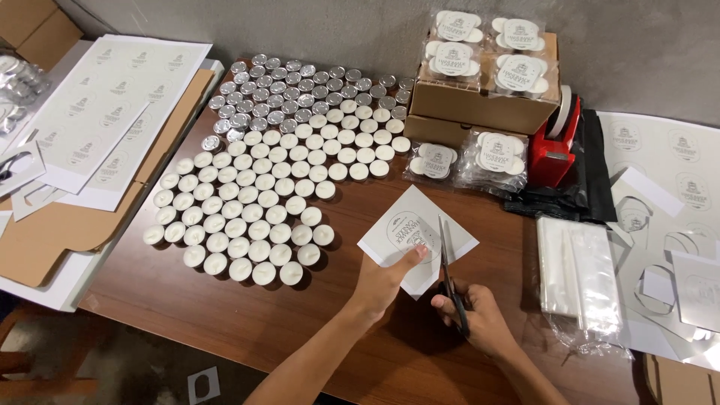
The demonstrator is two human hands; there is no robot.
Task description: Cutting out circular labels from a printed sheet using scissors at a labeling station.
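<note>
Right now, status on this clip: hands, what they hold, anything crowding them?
Left hand pinching the paper label square. Right hand gripping scissors, blades over the square. Candles close on the left, plastic bags on the right.

A white label sheet (417, 238) with a round printed emblem is held tilted above the table (225, 315), near the candles (255, 210); black-handled scissors (448, 274) cut into its right edge.

My left hand (382, 281) pinches a white square paper label (416, 238) while my right hand (480, 315) works black-handled scissors (448, 270) into it, right of massed white tealight candles (255, 202) on the brown wooden surface (225, 315).
</note>
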